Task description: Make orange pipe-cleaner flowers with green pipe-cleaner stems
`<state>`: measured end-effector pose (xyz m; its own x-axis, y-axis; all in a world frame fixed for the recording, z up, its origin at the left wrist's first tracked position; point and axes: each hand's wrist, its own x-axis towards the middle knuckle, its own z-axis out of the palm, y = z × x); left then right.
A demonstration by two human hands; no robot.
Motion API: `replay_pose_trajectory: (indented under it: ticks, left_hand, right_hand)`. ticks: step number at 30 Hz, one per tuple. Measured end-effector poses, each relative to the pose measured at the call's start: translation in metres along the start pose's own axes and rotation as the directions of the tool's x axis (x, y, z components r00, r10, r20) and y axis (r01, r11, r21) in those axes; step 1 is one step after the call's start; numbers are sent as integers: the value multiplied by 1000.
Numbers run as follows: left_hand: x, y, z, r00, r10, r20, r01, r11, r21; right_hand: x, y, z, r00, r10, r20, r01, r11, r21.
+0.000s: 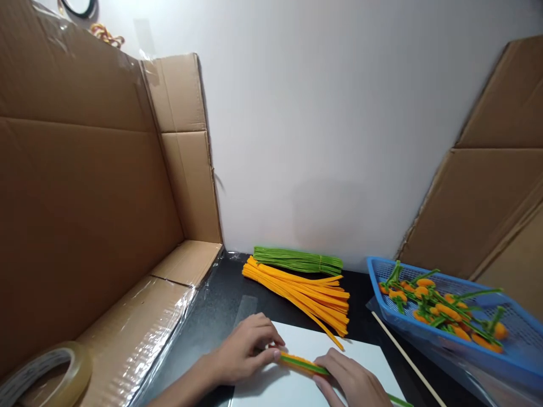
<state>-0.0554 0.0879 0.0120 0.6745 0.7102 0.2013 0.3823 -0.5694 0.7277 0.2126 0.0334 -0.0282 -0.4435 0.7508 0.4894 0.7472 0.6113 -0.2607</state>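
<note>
Over the white sheet, my left hand (250, 349) pinches one end of a short orange piece (299, 359) made of fuzzy pipe cleaner. A green pipe cleaner (303, 365) runs along its length. My right hand (350, 379) has its fingers closed on the other end, and a green tail comes out past that hand at lower right. Whether the orange is wound around the green or lies beside it, I cannot tell. Behind my hands lie a fanned bundle of orange pipe cleaners (297, 288) and a bundle of green pipe cleaners (297, 260).
At right stands a blue basket (524, 319) holding several orange-and-green pipe cleaner pieces (449, 311). A thin wooden stick (407, 359) lies beside the white sheet (263, 395). Cardboard panels (85, 198) rise at left, with a tape roll (78, 367) in the lower corner.
</note>
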Motion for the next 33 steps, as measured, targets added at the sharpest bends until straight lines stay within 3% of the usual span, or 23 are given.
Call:
replay_pose_trajectory:
  ticks: [6,10,15,19,21,24,27,29,33]
  left_hand:
    - [-1,-16,0,999,-29,-38,30,1000,7]
    - [-10,-18,-3,999,-5,-44,8,998,57]
    - [-9,-20,-6,996,0,-86,10,993,121]
    - [-7,-26,-8,988,1,-155,33,976,216]
    - [-7,-25,-6,985,65,-160,-18,959,282]
    - [-4,-16,4,975,146,-168,-73,923,378]
    - [2,-4,19,981,136,-140,-64,900,431]
    - [4,1,27,985,129,-114,-60,876,479]
    - [-1,-3,31,977,113,-181,-15,883,470]
  right_hand:
    - [11,-36,1,980,186,73,-182,981,-65]
    - [16,-45,-8,975,210,75,-211,977,10]
    - [11,-19,-44,968,251,22,-251,967,36]
    - [-3,9,-73,911,282,301,-308,950,41]
    - [-7,13,-76,886,310,344,-315,948,-41]
    - [-7,1,-63,933,261,248,-248,965,-84]
    - [-1,-24,-34,978,154,140,-159,987,26]
    - [5,-38,-15,987,132,89,-135,991,22]
    - [16,-48,8,981,195,11,-195,981,-13]
